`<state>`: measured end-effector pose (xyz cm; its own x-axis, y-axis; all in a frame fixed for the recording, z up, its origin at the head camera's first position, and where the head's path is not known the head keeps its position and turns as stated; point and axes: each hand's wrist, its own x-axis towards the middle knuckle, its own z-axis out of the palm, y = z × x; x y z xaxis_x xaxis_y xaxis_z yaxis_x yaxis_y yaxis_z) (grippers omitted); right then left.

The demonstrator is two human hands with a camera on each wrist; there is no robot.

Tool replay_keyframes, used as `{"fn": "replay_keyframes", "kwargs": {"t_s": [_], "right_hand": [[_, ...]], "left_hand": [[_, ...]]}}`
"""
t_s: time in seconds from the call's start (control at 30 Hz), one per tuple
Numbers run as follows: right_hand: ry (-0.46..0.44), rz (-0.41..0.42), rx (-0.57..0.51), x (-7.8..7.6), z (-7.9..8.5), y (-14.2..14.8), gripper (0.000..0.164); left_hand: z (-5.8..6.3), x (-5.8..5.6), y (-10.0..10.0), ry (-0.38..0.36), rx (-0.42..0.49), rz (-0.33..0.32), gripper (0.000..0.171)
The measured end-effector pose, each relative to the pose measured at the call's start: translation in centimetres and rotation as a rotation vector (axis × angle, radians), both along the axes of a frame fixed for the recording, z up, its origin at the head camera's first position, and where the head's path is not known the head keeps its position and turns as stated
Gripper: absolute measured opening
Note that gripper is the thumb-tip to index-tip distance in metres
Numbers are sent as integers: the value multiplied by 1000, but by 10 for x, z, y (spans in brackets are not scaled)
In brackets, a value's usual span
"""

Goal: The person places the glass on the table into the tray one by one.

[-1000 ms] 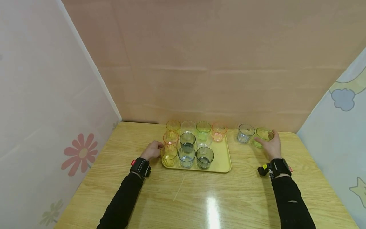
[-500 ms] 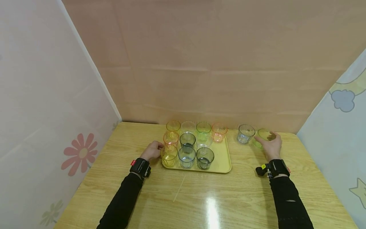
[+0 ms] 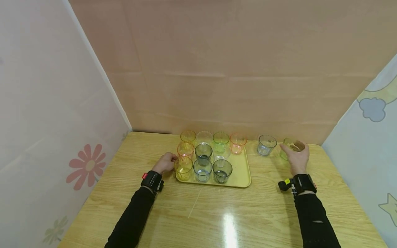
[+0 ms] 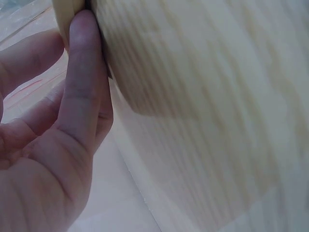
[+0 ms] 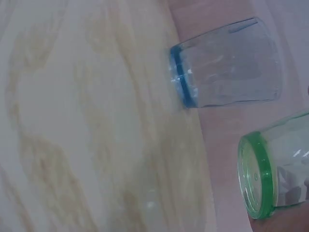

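Over at the right, my right hand grips a green-tinted drinking glass, thumb on its left side and fingers round the far right. The underside of that glass faces the right wrist camera. A blue-tinted glass stands just left of it. My left hand is at the left edge of a yellow tray. In the left wrist view, its thumb and fingers pinch the tray's rim.
Several tinted glasses stand in rows on the tray, among them a yellow one, a dark grey one and an orange-pink one. Behind the wooden table rises a draped wall, with patterned panels on both sides.
My right hand has moved a little to the right with the green glass, widening its gap from the blue glass. My left hand and the tray stay put.
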<state>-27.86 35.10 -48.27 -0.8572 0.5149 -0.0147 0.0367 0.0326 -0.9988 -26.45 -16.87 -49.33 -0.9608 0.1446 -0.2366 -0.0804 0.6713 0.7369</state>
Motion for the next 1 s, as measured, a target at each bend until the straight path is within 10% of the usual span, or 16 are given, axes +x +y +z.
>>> {"fn": "replay_keyframes", "kwargs": {"t_s": [0.43, 1.0], "right_hand": [[180, 22, -109, 10, 23, -19, 74], [267, 365, 195, 20, 4, -61, 68]], "left_hand": [[-2, -1, 2, -11, 13, 22, 35], [-1, 1, 1, 9, -20, 15, 32]]}}
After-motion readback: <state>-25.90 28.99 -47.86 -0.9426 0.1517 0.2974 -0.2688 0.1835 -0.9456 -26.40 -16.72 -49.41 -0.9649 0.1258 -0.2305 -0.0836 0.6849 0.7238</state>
